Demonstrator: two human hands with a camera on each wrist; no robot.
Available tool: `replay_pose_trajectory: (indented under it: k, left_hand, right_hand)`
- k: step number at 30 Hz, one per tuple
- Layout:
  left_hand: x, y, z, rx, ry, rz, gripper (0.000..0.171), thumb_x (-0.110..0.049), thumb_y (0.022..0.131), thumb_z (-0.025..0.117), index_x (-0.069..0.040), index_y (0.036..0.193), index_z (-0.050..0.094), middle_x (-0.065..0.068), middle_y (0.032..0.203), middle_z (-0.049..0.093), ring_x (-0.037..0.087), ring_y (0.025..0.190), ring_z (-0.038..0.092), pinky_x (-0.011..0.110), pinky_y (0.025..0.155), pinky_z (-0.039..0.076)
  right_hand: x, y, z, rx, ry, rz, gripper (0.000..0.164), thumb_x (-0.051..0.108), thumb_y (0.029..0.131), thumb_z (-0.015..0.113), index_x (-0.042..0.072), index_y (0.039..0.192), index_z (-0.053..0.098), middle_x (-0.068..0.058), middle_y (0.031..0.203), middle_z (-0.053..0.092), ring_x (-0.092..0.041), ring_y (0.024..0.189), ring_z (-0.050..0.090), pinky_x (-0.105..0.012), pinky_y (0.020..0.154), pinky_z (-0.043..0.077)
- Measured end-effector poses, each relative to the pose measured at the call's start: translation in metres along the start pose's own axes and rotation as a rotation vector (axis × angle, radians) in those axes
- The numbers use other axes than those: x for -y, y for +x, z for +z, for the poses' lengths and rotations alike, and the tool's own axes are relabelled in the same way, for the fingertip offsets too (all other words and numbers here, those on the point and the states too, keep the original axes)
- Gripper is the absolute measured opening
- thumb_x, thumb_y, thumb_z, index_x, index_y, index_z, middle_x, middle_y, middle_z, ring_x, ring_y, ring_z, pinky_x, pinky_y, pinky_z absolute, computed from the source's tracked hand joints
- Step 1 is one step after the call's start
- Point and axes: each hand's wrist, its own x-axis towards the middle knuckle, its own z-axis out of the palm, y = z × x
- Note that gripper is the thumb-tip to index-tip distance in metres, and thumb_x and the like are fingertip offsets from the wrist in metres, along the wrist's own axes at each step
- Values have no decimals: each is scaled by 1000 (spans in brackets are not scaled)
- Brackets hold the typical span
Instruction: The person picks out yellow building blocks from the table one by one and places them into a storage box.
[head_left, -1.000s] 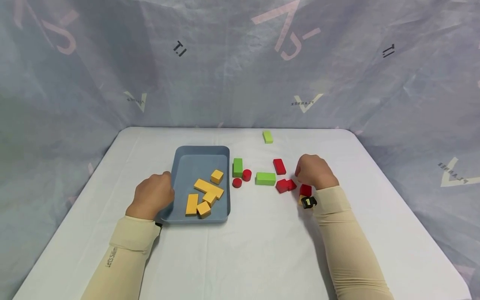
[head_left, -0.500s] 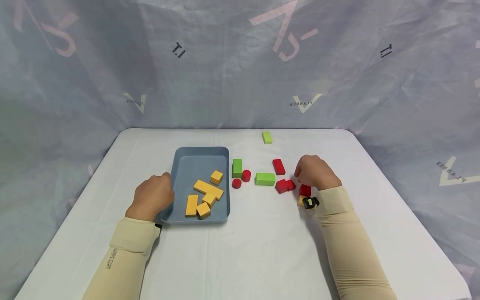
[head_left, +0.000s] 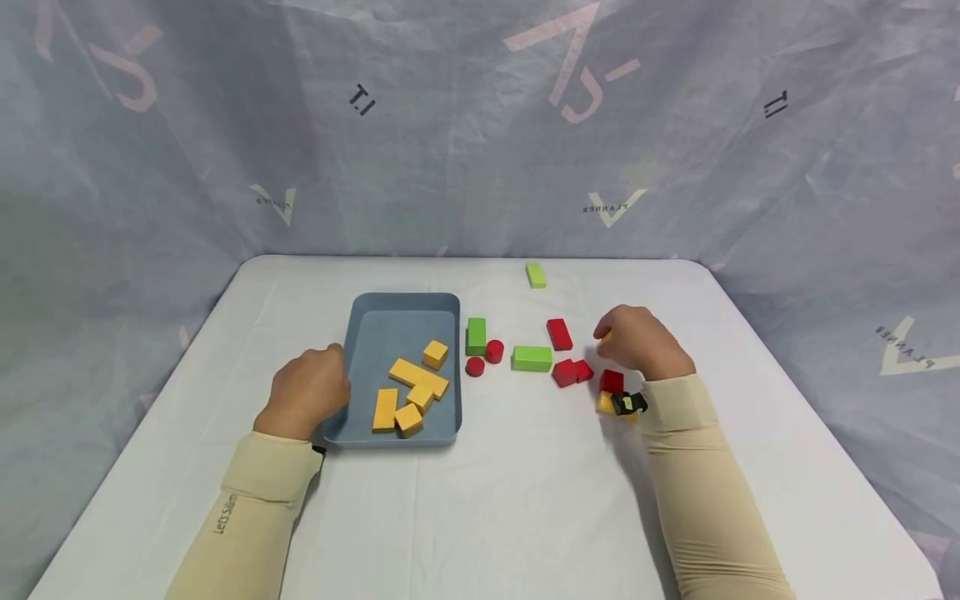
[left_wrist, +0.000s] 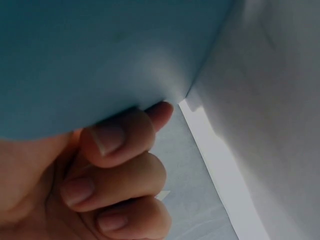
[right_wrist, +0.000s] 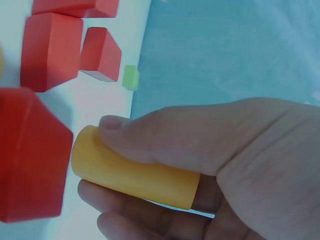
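Observation:
My right hand (head_left: 639, 340) pinches a yellow cylinder (right_wrist: 132, 170) between the thumb and the fingers beneath it. In the head view only a sliver of this cylinder shows past the knuckles. Beside it on the table lie a red block (right_wrist: 32, 155) and more red pieces. My left hand (head_left: 306, 392) grips the left side of a blue-grey tray (head_left: 405, 302). The left wrist view has curled fingers (left_wrist: 130, 180) under the tray's edge. Several yellow blocks, among them a cube (head_left: 435, 354) and a flat bar (head_left: 386, 409), lie in the tray.
Right of the tray are a dark green block (head_left: 476, 336), two round red pieces, a light green block (head_left: 532, 358) and a red bar (head_left: 559, 334). A small lime block (head_left: 536, 275) sits near the far edge. Yellow pieces (head_left: 605, 403) lie partly behind the right wrist camera.
My right hand has shifted a little to the right and back, and a bit of the yellow cylinder now shows in it. The left hand and the tray stay put.

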Motion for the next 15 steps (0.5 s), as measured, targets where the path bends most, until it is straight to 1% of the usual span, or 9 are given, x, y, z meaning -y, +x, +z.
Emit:
replay_pose_trajectory:
  k: [3, 10, 15]
  left_hand:
    - [0, 0, 0, 6, 0, -2, 20, -1, 92, 58, 11, 107, 63, 16, 74, 65, 23, 57, 55, 35, 46, 43]
    - [0, 0, 0, 21, -10, -4, 18, -1, 92, 59, 10, 106, 62, 15, 74, 64, 23, 58, 55, 34, 47, 42]
    - [0, 2, 0, 26, -9, -8, 18, -1, 93, 58, 10, 106, 62, 14, 74, 64, 23, 58, 54, 34, 47, 42]
  right_hand:
    - [0, -1, -3, -40, 7, -19, 30, 16, 92, 70, 5, 120, 74, -16, 119, 70, -30, 100, 63, -47, 86, 54]
    - [3, -2, -4, -98, 41, -31, 23, 24, 92, 77, 7, 107, 76, -13, 106, 72, -29, 93, 64, -44, 80, 55]
    - [8, -5, -6, -136, 76, -57, 24, 23, 91, 77, 8, 109, 74, -14, 109, 70, -31, 98, 61, -45, 84, 55]
